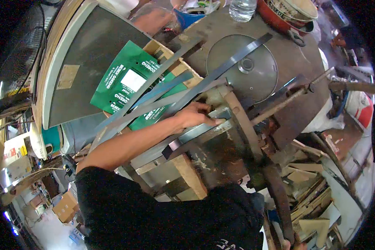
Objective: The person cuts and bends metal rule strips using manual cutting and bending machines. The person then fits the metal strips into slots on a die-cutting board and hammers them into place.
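My left hand (194, 117) is closed on a short shiny metal strip (188, 136), its thumb along the top near the strip's far end. That end rests against a worn metal block (221, 127) beside a curved, rusty bar (242, 118). A long dark metal lever (279, 196) runs down from there to the bottom edge. My right hand (287, 245) is mostly cut off there; its visible fingers are closed around the lever's lower end. Long metal strips (221, 73) lie just beyond my left hand, across a green printed carton (123, 79).
A glass pot lid (242, 66) lies on the worktop (221, 25). Behind it stand a water bottle (242, 10) and a red pan (279, 18). A threaded rod (296, 96) sticks out on the right. Wood scraps (310, 200) are piled at lower right.
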Demonstrator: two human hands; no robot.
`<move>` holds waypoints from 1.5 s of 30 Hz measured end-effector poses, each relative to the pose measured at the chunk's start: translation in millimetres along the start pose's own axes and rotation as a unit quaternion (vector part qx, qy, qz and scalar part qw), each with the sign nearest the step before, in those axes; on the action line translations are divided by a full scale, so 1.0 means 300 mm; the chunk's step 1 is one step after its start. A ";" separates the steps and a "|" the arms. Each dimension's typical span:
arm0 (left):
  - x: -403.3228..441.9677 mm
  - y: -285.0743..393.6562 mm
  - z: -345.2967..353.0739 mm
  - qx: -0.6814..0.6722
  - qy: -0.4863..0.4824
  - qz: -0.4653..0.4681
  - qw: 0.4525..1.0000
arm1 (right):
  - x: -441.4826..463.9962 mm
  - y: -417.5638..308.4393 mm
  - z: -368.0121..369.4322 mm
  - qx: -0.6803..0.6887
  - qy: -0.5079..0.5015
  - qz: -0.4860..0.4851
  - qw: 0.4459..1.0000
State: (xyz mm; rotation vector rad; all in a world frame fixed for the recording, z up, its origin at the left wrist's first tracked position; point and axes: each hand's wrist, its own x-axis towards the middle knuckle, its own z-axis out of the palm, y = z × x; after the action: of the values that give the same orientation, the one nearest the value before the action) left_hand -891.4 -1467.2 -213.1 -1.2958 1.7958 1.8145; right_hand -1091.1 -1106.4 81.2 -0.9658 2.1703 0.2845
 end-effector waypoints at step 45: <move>-0.152 0.003 -0.074 0.456 0.047 0.381 0.803 | 0.010 0.062 0.049 0.018 -0.052 0.053 0.997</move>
State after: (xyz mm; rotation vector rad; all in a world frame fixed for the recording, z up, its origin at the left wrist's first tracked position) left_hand -857.9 -1470.0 -175.2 -0.2721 2.9346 0.7701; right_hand -1097.9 -1088.4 67.0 -0.8001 2.1274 0.3368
